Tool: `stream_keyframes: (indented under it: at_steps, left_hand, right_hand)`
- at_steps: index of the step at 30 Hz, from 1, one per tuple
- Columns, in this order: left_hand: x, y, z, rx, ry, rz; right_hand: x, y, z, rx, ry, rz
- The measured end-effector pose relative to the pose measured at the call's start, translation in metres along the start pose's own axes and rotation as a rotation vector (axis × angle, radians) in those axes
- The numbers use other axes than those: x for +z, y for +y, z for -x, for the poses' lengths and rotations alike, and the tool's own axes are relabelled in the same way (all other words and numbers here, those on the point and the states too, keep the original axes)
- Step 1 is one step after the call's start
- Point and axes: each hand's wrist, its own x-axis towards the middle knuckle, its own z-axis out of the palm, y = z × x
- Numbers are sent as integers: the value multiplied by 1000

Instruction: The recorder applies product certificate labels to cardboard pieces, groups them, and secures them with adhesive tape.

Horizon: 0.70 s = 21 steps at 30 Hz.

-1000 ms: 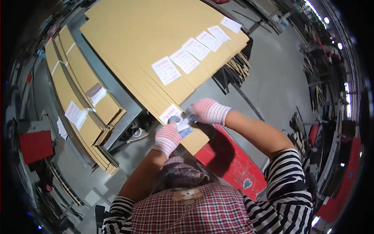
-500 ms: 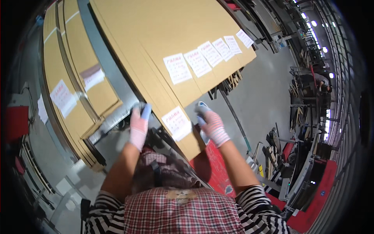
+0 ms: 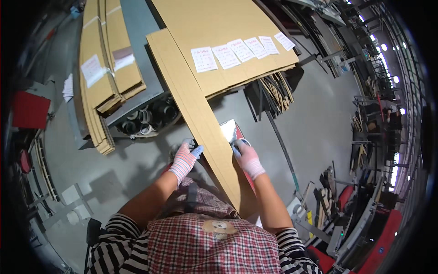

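Note:
A long, narrow cardboard strip (image 3: pixel 200 112) runs from the cardboard stack down toward my apron. My left hand (image 3: pixel 184 160), in a striped knit glove with blue fingertips, closes on the strip's left edge. On the opposite edge, my gloved right hand (image 3: pixel 248 160) has its fingers curled against the strip. A small ring-like shape shows at those fingers, too unclear to name. The far part of the strip overlaps the large stack of flat cardboard (image 3: pixel 214 25). Several white printed slips (image 3: pixel 204 60) lie in a row along that stack's near edge.
Bundled cardboard strips (image 3: pixel 93 109) lie on the grey table (image 3: pixel 141 34) to the left, with dark rolls (image 3: pixel 146 119) beneath. A red surface with a shiny silvery patch (image 3: pixel 229 130) sits by my right hand. Machinery and scraps (image 3: pixel 326 182) line the right side.
The strip has been drawn toward me, and its far end now shows. The slip on its near part no longer shows. My hands have come to its two edges, and the view has shifted.

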Motion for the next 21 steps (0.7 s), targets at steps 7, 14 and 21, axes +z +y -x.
stream_keyframes:
  at_steps: [7,14,21]
  left_hand:
    - [-3,48,40,-21,-38,-69]
    - [-4,85,43,7,-228,10]
    - [-41,-13,-46,-42,-161,285]
  right_hand:
    - [-58,-102,-16,-441,-283,280]
    - [-86,-156,-50,-795,-458,436]
    - [-25,-34,-184,-448,-416,414]
